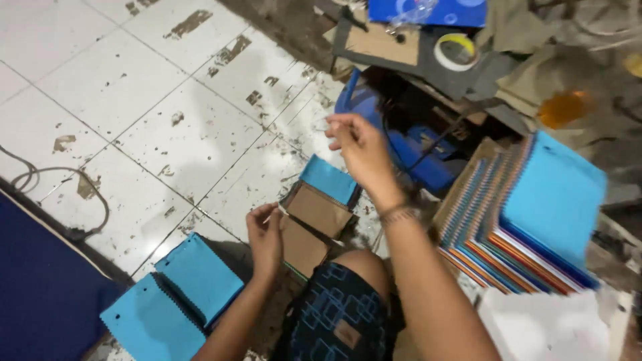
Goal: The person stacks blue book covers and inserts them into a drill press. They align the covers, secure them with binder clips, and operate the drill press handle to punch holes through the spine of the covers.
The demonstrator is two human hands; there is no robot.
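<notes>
Nearest, two light-blue covers (170,301) lay on the tiled floor (134,100) by the knee. The left hand (265,235) had its fingers curled onto the edge of an open brown board cover (314,224) lying in front of the knee. The right hand (358,144) hovered above it, fingertips pinched together; whether they held anything could not be told. Right of it leaned a stack of colourful notebooks (528,220); farthest lay a tape roll (456,51).

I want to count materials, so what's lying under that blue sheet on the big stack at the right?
Under the blue sheet sits a stack of sheets; only their striped, multicoloured edges show. Their faces are covered, and so is whatever the stack rests on.
</notes>
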